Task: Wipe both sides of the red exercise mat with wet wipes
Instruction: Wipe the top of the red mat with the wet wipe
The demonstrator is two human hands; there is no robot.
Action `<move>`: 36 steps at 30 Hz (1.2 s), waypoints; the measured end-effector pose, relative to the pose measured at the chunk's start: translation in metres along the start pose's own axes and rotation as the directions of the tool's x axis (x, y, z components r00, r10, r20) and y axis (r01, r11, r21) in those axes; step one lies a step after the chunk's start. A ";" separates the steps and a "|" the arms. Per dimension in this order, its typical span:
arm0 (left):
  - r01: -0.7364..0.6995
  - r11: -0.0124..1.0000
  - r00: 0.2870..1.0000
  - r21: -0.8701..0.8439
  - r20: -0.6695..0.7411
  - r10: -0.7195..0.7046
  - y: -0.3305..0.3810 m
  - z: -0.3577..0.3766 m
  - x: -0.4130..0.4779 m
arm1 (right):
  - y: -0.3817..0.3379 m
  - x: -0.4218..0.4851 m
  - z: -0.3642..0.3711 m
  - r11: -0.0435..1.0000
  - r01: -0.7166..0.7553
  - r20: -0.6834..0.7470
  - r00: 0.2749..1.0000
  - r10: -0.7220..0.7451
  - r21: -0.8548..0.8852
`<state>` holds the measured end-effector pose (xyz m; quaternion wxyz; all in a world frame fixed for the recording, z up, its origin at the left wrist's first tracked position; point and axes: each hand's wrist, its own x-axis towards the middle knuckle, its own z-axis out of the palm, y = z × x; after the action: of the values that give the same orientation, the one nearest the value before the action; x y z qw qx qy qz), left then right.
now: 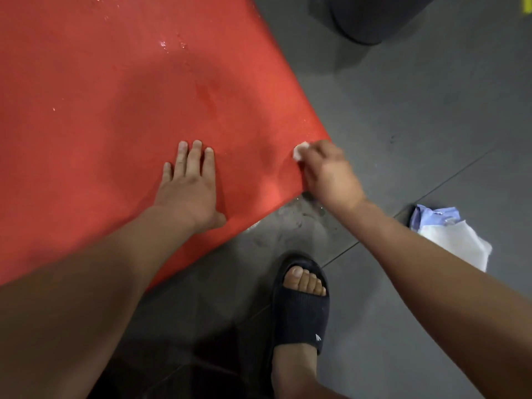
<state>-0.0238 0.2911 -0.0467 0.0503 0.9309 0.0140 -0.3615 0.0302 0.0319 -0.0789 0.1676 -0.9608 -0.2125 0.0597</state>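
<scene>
The red exercise mat (pixel 115 96) lies flat on the grey floor and fills the upper left of the view, with wet streaks and droplets on it. My left hand (pixel 190 185) presses flat on the mat near its front edge, fingers straight. My right hand (pixel 328 174) sits at the mat's right corner, its fingers curled round a bunched white wet wipe (pixel 300 151) that touches the mat's edge.
A pale blue wet wipe pack (pixel 434 217) with a loose white wipe (pixel 460 243) on top lies on the floor at the right. My foot in a black slide sandal (pixel 299 309) stands just below the mat's corner. A dark round object (pixel 371 15) sits at the top right.
</scene>
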 end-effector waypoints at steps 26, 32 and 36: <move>0.010 1.000 1.000 0.016 -0.025 -0.010 0.002 0.003 -0.001 | -0.028 -0.027 0.008 0.993 0.061 -0.027 0.998 -0.058 0.105; 0.016 1.000 1.000 0.019 -0.018 -0.016 0.002 0.004 0.001 | 0.012 -0.012 -0.010 0.961 -0.270 -0.195 0.941 0.278 0.065; 0.020 1.000 0.999 0.008 -0.033 -0.020 0.003 0.007 0.001 | -0.037 -0.032 0.012 0.997 -0.051 -0.072 0.996 0.056 0.061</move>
<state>-0.0274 0.2871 -0.0523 0.0429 0.9368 0.0227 -0.3465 -0.0149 0.0530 -0.0760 0.2021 -0.9623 -0.1785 0.0352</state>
